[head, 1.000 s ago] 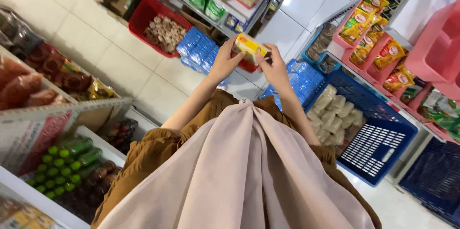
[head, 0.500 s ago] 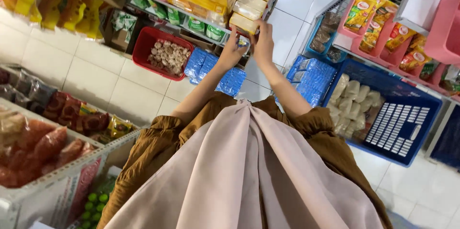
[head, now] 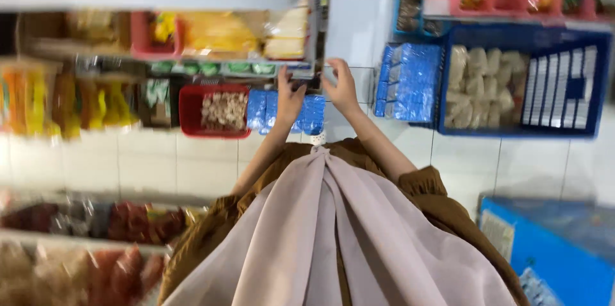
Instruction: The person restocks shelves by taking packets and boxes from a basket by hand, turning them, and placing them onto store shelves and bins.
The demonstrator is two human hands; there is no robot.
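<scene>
My shelf [head: 160,0] carries yellow packets [head: 218,33]; a red basket [head: 190,110] and a blue crate [head: 522,128] sit on the white-tiled floor [head: 115,165].

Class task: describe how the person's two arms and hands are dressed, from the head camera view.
Both forearms are bare, as are the left hand and right hand: no gloves. Brown gathered sleeves end near the elbows. A pale beige-pink scarf drapes between them. Rings or watches: too blurred to tell.

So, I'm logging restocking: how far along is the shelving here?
Done: pale packs lie on the shelf, just above the hands. In hand: nothing visible. The left hand and right hand look open and empty at the shelf's front edge. Left: the blur hides whether anything more needs placing.
</scene>
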